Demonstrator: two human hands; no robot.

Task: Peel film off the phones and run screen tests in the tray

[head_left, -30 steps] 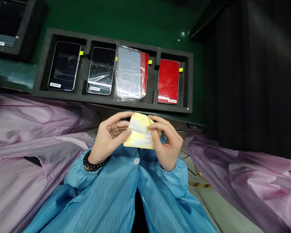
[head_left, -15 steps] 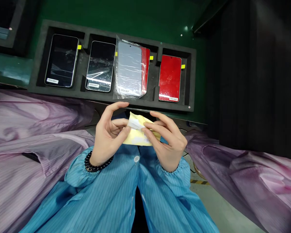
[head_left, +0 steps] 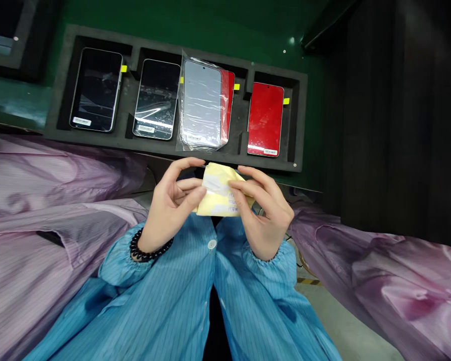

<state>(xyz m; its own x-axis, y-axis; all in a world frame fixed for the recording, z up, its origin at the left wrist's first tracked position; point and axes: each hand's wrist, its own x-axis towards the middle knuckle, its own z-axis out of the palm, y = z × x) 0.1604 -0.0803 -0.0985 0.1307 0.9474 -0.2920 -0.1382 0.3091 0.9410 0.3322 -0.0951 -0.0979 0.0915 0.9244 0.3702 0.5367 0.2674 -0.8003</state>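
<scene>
Between my two hands, in front of my chest, is a folded yellow packet with whitish patches and small blue writing on its face. Thumb and fingers of my left hand pinch its left edge, the index finger curving over the top. My right hand grips the right side, thumb and fingertips pressing on its face. What the packet contains is hidden. Just beyond lies a dark foam tray. It holds a clear-bagged grey-screened phone resting partly over a red-screened phone.
Also in the tray are a black-screened phone at the far left, another dark phone and a red phone at right. A second tray sits at upper left. People in pinkish sleeves flank me; a dark curtain hangs right.
Both hands have raised the yellow packet slightly, and it has tilted so more of its face and writing shows. The phones stay in place in the tray.
</scene>
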